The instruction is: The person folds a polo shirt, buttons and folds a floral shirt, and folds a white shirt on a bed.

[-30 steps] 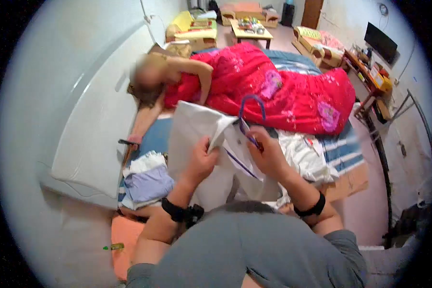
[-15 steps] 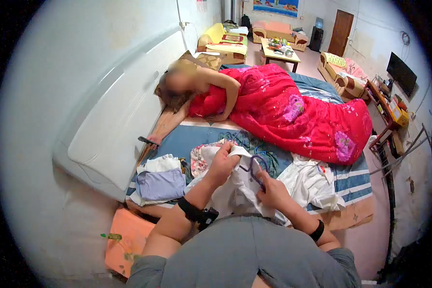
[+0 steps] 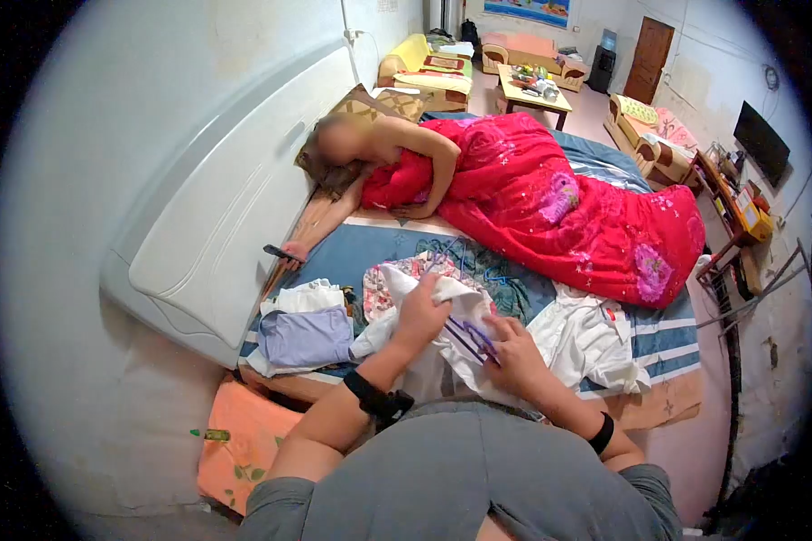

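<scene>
Now, above the bed (image 3: 370, 242) and before the person's body (image 3: 442, 464), a white garment (image 3: 421, 372) hangs bunched.
For good handling, the left hand (image 3: 423, 316), pinching the white garment, should hold it taut, while the right hand (image 3: 519, 358), grasping the purple hanger (image 3: 472, 340), guides it gently without snagging. The body hides the garment's lower part; the hanger's hook is hard to make out.
</scene>
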Action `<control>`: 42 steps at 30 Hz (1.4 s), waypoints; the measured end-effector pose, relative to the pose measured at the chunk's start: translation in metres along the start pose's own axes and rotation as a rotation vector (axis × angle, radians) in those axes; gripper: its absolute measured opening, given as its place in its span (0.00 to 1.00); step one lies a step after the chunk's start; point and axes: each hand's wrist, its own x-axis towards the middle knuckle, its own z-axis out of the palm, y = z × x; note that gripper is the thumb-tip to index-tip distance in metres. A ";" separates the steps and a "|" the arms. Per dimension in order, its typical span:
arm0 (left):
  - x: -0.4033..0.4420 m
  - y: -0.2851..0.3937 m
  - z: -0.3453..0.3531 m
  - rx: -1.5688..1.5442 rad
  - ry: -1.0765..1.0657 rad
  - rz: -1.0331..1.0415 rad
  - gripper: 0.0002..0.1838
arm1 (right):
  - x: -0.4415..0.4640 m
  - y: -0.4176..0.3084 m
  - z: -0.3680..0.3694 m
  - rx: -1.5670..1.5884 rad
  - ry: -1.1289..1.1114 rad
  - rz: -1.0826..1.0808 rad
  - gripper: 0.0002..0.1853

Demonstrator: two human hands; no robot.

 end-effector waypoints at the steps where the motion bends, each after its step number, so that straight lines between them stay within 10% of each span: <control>1: 0.004 -0.007 -0.003 0.029 0.050 0.015 0.21 | -0.001 -0.003 0.001 0.031 -0.032 0.004 0.09; 11: 0.013 -0.014 -0.020 0.018 0.164 0.056 0.21 | 0.000 -0.014 0.006 0.344 -0.080 0.418 0.15; 16: -0.004 -0.005 -0.021 0.492 0.206 0.512 0.25 | -0.001 -0.008 -0.003 0.292 0.047 0.272 0.11; 22: -0.039 -0.017 -0.004 0.334 -0.138 0.689 0.22 | 0.003 0.065 -0.044 0.122 0.422 0.322 0.12; 29: -0.086 -0.158 -0.037 0.393 -1.125 -0.106 0.21 | -0.067 0.162 -0.178 -0.245 0.566 0.558 0.12; 39: -0.130 -0.256 -0.061 0.393 -0.595 -0.903 0.22 | -0.221 0.251 -0.198 -0.509 0.958 0.881 0.14; 42: -0.147 -0.303 -0.050 0.477 -0.518 -0.848 0.22 | -0.244 0.259 -0.180 -0.553 0.898 1.010 0.14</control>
